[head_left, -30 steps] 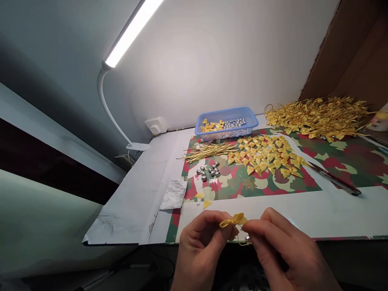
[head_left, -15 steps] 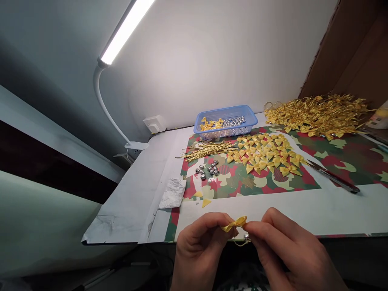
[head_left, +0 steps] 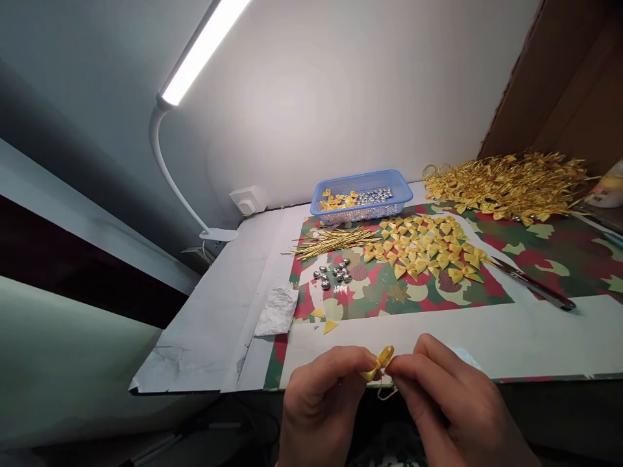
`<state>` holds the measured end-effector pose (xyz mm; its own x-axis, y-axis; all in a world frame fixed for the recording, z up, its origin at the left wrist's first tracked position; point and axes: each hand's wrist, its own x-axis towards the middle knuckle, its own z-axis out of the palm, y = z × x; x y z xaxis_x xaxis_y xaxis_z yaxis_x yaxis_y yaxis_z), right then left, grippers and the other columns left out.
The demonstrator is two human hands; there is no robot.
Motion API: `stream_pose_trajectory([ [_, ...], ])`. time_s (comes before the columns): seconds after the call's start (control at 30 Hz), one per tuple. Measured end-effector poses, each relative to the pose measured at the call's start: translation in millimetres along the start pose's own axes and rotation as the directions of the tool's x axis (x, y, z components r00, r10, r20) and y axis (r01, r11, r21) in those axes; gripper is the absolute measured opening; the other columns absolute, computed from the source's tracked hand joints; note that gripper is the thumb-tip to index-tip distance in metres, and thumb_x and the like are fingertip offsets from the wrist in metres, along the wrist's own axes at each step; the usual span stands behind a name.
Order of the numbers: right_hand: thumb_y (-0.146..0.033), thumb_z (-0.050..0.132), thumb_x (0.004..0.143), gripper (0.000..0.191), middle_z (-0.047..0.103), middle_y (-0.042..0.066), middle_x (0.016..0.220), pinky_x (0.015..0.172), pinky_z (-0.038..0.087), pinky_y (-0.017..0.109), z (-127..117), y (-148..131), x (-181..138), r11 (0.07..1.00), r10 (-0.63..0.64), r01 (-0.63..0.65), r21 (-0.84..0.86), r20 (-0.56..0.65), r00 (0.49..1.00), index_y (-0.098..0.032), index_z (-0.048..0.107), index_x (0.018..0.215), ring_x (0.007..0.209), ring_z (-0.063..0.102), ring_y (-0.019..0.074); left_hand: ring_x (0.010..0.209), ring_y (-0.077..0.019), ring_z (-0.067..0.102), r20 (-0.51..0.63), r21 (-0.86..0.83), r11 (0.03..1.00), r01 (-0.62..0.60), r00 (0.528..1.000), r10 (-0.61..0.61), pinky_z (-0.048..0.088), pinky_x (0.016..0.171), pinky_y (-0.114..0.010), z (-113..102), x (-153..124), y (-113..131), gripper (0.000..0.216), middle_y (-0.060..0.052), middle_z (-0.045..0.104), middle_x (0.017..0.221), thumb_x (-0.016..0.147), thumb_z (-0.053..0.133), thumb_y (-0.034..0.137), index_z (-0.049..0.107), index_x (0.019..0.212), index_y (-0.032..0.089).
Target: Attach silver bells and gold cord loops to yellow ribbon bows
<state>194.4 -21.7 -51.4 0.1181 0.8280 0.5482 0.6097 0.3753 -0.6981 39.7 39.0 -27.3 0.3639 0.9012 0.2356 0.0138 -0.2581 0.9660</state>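
Observation:
Just in front of the table's near edge, my left hand [head_left: 324,395] pinches a small yellow ribbon bow [head_left: 384,359] between thumb and forefinger. My right hand [head_left: 448,392] is closed at the bow's right side, its thumb and forefinger pressed together against it. From between the hands a thin pale cord [head_left: 387,394] hangs in a loop. What exactly the right fingertips grip is largely hidden. On the table ahead lie many yellow bows [head_left: 423,243], several silver bells [head_left: 338,271] and a bundle of gold twisted cords [head_left: 335,242].
A blue basket [head_left: 360,211] with bows and bells stands by the wall. Scissors [head_left: 535,284] lie at right, before a heap of finished-looking gold bows with cords [head_left: 511,185]. Crumpled white paper [head_left: 276,311] and yellow scraps [head_left: 329,326] lie left. A lamp [head_left: 160,149] rises behind.
The bow has turned to a steeper tilt between my fingers. My right hand has shifted slightly left, closer to my left hand, and the silver bell below the bow is now mostly hidden.

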Motion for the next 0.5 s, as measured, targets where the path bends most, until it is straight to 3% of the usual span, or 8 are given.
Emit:
stream_pose_trajectory([
  [0.1,-0.008,0.047,0.097,0.016,0.042,-0.001,0.074,0.053,0.036,0.024,3.6,-1.4,-1.1,0.999,0.037,-0.037,0.028,-0.01,0.999,-0.019,0.057,0.09,0.059,0.046,0.0115,0.071,-0.0151,0.072,-0.017,-0.013,0.999,-0.033,0.999,0.033,0.059,0.069,-0.02,1.1,0.5,-1.2,0.02,0.001,0.08,0.082,0.084,0.07,0.008,0.079,0.089,0.025],
  [0.3,-0.008,0.046,0.097,0.019,0.041,-0.001,0.072,0.052,0.035,0.024,7.3,-4.1,0.4,0.998,0.052,-0.051,0.036,-0.043,0.998,-0.018,0.057,0.086,0.059,0.045,0.0111,0.076,-0.0162,0.072,-0.049,-0.11,0.993,0.03,0.998,-0.036,0.061,0.073,-0.021,5.0,-0.2,-2.1,0.016,0.0,0.078,0.082,0.082,0.073,0.007,0.077,0.084,0.023],
  [0.5,-0.008,0.049,0.096,0.017,0.043,-0.001,0.072,0.053,0.038,0.022,5.2,-3.3,-0.7,0.998,0.027,-0.025,0.053,-0.036,0.999,-0.019,0.058,0.087,0.059,0.046,0.0107,0.075,-0.016,0.073,-0.059,-0.056,0.994,-0.095,0.994,0.092,0.061,0.071,-0.021,4.9,-2.5,-4.4,0.025,0.0,0.078,0.084,0.084,0.069,0.002,0.076,0.09,0.024],
])
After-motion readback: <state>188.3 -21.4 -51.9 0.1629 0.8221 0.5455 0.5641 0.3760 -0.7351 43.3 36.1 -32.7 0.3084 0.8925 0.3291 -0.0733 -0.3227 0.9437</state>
